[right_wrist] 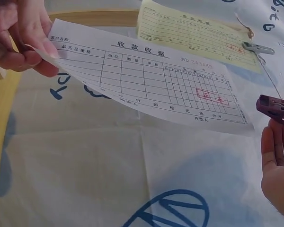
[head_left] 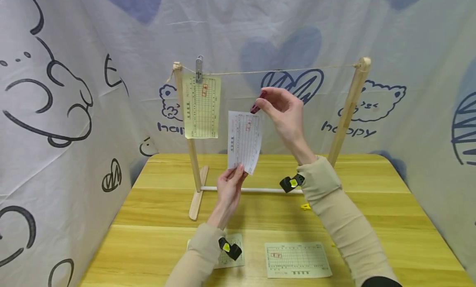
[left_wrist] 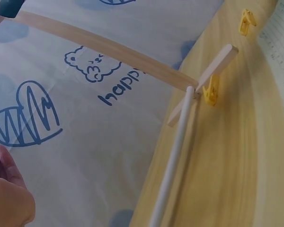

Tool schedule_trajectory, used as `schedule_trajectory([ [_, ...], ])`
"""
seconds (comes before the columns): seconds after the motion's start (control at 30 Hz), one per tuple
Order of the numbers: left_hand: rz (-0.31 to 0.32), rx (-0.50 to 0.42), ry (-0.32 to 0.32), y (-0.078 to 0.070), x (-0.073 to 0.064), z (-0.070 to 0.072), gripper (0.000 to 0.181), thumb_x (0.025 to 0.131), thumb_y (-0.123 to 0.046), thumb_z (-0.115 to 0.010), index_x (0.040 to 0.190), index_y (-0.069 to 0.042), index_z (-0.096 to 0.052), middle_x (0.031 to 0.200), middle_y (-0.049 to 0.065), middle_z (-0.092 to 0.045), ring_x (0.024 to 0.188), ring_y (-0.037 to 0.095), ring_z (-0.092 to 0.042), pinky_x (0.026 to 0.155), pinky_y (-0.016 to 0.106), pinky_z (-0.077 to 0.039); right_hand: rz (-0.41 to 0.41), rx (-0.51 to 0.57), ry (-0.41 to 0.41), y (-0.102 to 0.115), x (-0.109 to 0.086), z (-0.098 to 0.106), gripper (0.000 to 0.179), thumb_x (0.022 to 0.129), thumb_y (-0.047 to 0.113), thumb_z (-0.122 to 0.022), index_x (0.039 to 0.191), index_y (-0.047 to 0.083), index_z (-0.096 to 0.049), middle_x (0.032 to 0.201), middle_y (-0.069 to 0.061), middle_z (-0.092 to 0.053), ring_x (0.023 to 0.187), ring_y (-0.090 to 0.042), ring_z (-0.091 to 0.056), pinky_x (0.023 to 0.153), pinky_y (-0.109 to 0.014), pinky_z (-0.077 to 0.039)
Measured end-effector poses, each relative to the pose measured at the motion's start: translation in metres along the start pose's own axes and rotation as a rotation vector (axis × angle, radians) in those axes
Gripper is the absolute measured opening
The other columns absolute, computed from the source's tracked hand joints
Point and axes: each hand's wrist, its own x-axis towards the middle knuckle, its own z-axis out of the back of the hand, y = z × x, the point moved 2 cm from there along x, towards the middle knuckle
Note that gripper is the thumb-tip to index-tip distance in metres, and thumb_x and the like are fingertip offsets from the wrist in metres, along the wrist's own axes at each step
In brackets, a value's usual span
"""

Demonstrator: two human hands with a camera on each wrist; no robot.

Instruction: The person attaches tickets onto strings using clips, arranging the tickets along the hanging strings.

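My left hand point(head_left: 230, 185) pinches the bottom end of a white receipt slip point(head_left: 243, 140) between thumb and fingers, holding it upright and slightly curved below the string point(head_left: 260, 72). Just above the slip's top right corner, my right hand point(head_left: 284, 115) grips a dark red clothespin point(head_left: 258, 102). In the right wrist view, the clothespin point(right_wrist: 274, 108) is apart from the printed slip point(right_wrist: 146, 85). To the left, a yellow receipt slip point(head_left: 202, 109) hangs from the string by a metal clip point(head_left: 199, 70).
Wooden posts point(head_left: 347, 113) hold up the string, with a white rod point(head_left: 265, 190) low between them. Pale receipt slips point(head_left: 297, 260) lie on the wooden table point(head_left: 148, 237) in front. Yellow clothespins point(left_wrist: 211, 91) lie near the right post's foot. A patterned cloth point(head_left: 111, 92) hangs behind.
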Motion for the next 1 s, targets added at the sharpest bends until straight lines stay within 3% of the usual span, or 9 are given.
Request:
schedule_trajectory([
  [0.3,-0.017,-0.011,0.010,-0.008,0.004,-0.008,0.019,0.096,0.007,-0.060,0.107,-0.004,-0.072,0.099,0.005,-0.078,0.091,0.014,-0.074,0.084,0.022,-0.063,0.100,-0.045,0.059,0.017,0.020,-0.008,0.027,0.088,-0.004,-0.073,0.113,-0.010,-0.065,0.088,0.016,-0.070,0.081,-0.005,-0.069,0.083,-0.020,-0.060],
  [0.6,-0.030,-0.039,0.029,-0.012,0.010,-0.016,0.021,0.095,0.006,-0.061,0.102,-0.008,-0.074,0.102,0.005,-0.078,0.092,0.014,-0.075,0.086,0.022,-0.063,0.136,-0.080,0.079,0.026,0.031,-0.014,0.025,0.088,-0.003,-0.074,0.110,-0.011,-0.065,0.087,0.017,-0.069,0.079,-0.002,-0.069,0.085,-0.021,-0.060],
  [0.7,-0.038,-0.055,0.032,-0.014,0.011,-0.017,0.024,0.096,0.008,-0.059,0.100,-0.010,-0.075,0.101,0.005,-0.078,0.092,0.014,-0.075,0.086,0.022,-0.063,0.159,-0.101,0.082,0.027,0.033,-0.016,0.023,0.088,-0.003,-0.074,0.108,-0.011,-0.066,0.089,0.006,-0.072,0.080,-0.001,-0.068,0.084,-0.020,-0.060],
  [0.87,-0.041,-0.052,0.035,-0.015,0.013,-0.019,0.022,0.095,0.007,-0.060,0.108,-0.005,-0.073,0.102,0.005,-0.078,0.094,0.015,-0.075,0.088,0.024,-0.062,0.213,-0.147,0.071,0.030,0.038,-0.021,0.021,0.088,-0.001,-0.074,0.104,-0.012,-0.067,0.093,-0.023,-0.071,0.079,0.003,-0.066,0.081,-0.019,-0.059],
  [1.0,-0.049,-0.042,0.035,-0.016,0.015,-0.021,0.022,0.096,0.007,-0.060,0.114,-0.001,-0.071,0.105,0.006,-0.077,0.096,0.015,-0.074,0.089,0.024,-0.062,0.236,-0.161,0.064,0.034,0.041,-0.024,0.019,0.088,0.000,-0.075,0.101,-0.012,-0.067,0.092,-0.027,-0.071,0.076,0.004,-0.065,0.076,-0.019,-0.059],
])
